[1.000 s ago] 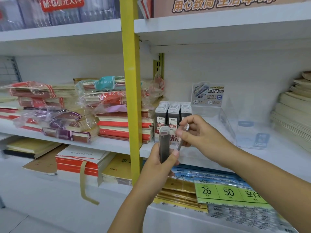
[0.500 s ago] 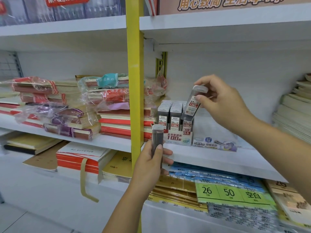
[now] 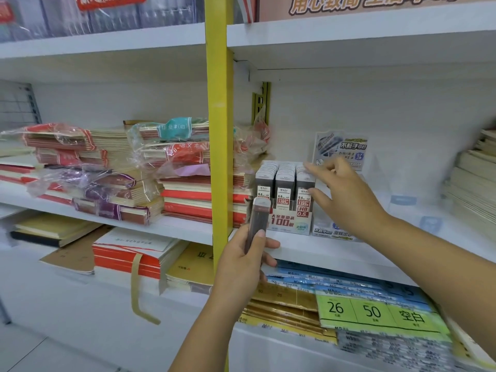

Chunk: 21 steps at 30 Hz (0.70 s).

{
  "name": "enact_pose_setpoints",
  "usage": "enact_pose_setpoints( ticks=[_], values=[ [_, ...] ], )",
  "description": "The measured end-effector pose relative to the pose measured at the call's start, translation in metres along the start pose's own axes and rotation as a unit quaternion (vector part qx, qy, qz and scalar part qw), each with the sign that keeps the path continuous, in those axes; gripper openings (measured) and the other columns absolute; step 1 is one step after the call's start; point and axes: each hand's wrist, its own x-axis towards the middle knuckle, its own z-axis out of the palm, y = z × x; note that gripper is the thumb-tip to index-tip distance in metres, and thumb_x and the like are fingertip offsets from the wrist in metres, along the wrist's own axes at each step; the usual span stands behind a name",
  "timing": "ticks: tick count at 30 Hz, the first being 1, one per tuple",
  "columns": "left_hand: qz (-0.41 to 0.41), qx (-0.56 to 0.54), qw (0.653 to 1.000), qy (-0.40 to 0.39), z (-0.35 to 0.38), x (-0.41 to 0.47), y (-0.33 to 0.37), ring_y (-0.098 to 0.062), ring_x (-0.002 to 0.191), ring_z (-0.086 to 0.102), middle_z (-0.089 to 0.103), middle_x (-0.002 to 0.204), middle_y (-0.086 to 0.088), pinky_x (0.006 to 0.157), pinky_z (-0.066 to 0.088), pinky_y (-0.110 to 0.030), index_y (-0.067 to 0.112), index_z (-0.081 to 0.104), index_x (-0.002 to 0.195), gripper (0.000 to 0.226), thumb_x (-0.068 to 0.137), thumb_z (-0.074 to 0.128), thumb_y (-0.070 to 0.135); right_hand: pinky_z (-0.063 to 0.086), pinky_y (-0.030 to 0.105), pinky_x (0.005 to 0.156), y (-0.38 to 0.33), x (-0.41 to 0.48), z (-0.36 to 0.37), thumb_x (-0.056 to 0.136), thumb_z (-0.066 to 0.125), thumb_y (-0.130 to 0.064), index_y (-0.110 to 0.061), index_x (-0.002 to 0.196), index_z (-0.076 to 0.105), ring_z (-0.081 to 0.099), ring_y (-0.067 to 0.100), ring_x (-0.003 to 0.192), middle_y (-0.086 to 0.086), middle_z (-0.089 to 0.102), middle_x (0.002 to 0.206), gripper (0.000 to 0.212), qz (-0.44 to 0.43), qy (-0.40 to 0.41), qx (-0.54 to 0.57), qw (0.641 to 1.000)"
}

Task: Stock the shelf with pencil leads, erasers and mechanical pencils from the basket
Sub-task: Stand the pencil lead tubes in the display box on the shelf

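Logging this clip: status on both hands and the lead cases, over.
Left hand grips one lead case, upright. Right hand open, empty, at right column of display box. Nothing between hands and box.

We read "0.5" and "100" on the labels of the lead cases (image 3: pixel 284 183) standing in the display box (image 3: pixel 284 222). The rightmost label adds "HB 0.5". The box front bears a large "100". The card (image 3: pixel 341 149) behind reads "不脏手铅芯". The green label sheet (image 3: pixel 375 312) on the lower shelf shows "26", "50" and "空白". A teal band on a notebook bundle (image 3: pixel 174 127) reads "作业本(白)". The top banner (image 3: pixel 349 4), partly cut off, begins "用心致简".
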Motion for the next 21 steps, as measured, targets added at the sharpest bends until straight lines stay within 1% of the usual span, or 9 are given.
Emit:
enact_pose_setpoints(
  ticks=[2, 4, 7, 9, 12, 14, 16, 18, 21],
  values=[
    [0.012, 0.019, 1.0, -0.003, 0.001, 0.0, 0.0, -0.001, 0.066, 0.062, 0.073, 0.088, 0.013, 0.052, 0.05, -0.016, 0.045, 0.06, 0.108, 0.021, 0.104, 0.044, 0.031, 0.04, 0.018, 0.073, -0.004, -0.009, -0.003, 0.096, 0.054, -0.03, -0.031, 0.143, 0.04, 0.044, 0.007, 0.092, -0.006, 0.042, 0.115, 0.05, -0.007, 0.022, 0.028, 0.999],
    [0.027, 0.05, 0.998, -0.011, 0.003, 0.001, -0.001, 0.005, 0.07, 0.061, 0.07, 0.085, 0.02, 0.056, 0.048, -0.01, 0.048, 0.064, 0.107, 0.024, 0.103, 0.044, 0.036, 0.039, 0.009, 0.07, -0.014, -0.021, -0.006, 0.095, 0.052, -0.034, -0.032, 0.133, 0.052, 0.05, 0.004, 0.084, -0.01, 0.05, 0.106, 0.038, -0.012, 0.013, 0.123, 0.992],
    [0.057, 0.08, 0.993, -0.065, 0.011, -0.001, 0.0, 0.023, 0.105, 0.049, 0.055, 0.113, 0.04, 0.078, 0.039, 0.003, 0.067, 0.044, 0.128, 0.036, 0.104, 0.041, 0.04, 0.049, 0.015, 0.069, -0.034, -0.033, -0.002, 0.09, 0.056, -0.043, -0.039, 0.12, 0.059, 0.061, 0.005, 0.081, -0.012, 0.063, 0.09, 0.031, 0.021, -0.066, 0.291, 0.954],
    [0.076, 0.11, 0.987, -0.087, 0.018, -0.001, -0.002, 0.023, 0.119, 0.037, 0.042, 0.123, 0.044, 0.09, 0.035, -0.003, 0.07, 0.027, 0.135, 0.043, 0.104, 0.039, 0.042, 0.054, 0.022, 0.071, -0.041, -0.036, 0.004, 0.092, 0.061, -0.034, -0.038, 0.116, 0.061, 0.066, 0.008, 0.079, -0.004, 0.068, 0.087, 0.025, 0.059, -0.083, 0.351, 0.931],
    [0.113, 0.159, 0.979, -0.062, 0.022, 0.002, -0.006, 0.013, 0.128, 0.03, 0.036, 0.123, 0.044, 0.1, 0.032, -0.015, 0.058, 0.024, 0.145, 0.047, 0.104, 0.038, 0.041, 0.055, 0.022, 0.063, -0.036, -0.032, 0.001, 0.093, 0.061, -0.012, -0.028, 0.118, 0.059, 0.069, 0.008, 0.08, 0.0, 0.071, 0.099, 0.03, 0.109, -0.068, 0.438, 0.89],
    [0.15, 0.221, 0.963, -0.022, 0.022, 0.006, -0.007, 0.009, 0.133, 0.024, 0.033, 0.134, 0.035, 0.107, 0.025, -0.014, 0.047, 0.023, 0.151, 0.05, 0.104, 0.04, 0.037, 0.05, 0.014, 0.057, -0.027, -0.024, -0.013, 0.09, 0.065, -0.012, -0.03, 0.11, 0.056, 0.068, 0.002, 0.073, -0.002, 0.072, 0.097, 0.029, 0.106, 0.001, 0.434, 0.895],
    [0.184, 0.297, 0.937, 0.003, 0.022, 0.009, -0.01, 0.011, 0.14, 0.009, 0.022, 0.15, 0.027, 0.112, 0.011, -0.011, 0.041, 0.019, 0.153, 0.053, 0.104, 0.039, 0.034, 0.051, 0.015, 0.059, -0.019, -0.011, -0.033, 0.089, 0.067, -0.015, -0.035, 0.096, 0.052, 0.068, 0.002, 0.073, -0.004, 0.073, 0.092, 0.026, 0.062, 0.091, 0.405, 0.908],
    [0.199, 0.353, 0.914, 0.004, 0.024, 0.012, -0.014, 0.008, 0.145, -0.006, 0.006, 0.161, 0.025, 0.114, -0.001, -0.013, 0.038, 0.013, 0.155, 0.056, 0.105, 0.037, 0.034, 0.057, 0.03, 0.069, -0.014, 0.001, -0.049, 0.089, 0.066, -0.016, -0.038, 0.091, 0.051, 0.069, 0.014, 0.081, -0.005, 0.072, 0.089, 0.026, 0.013, 0.132, 0.37, 0.92],
    [0.21, 0.396, 0.894, -0.008, 0.029, 0.015, -0.022, 0.006, 0.145, -0.02, -0.011, 0.162, 0.023, 0.117, -0.008, -0.019, 0.037, 0.005, 0.157, 0.058, 0.106, 0.034, 0.036, 0.055, 0.05, 0.078, -0.01, 0.012, -0.053, 0.088, 0.066, -0.016, -0.038, 0.091, 0.052, 0.066, 0.022, 0.083, -0.006, 0.07, 0.088, 0.026, -0.025, 0.107, 0.298, 0.948]
  ],
)
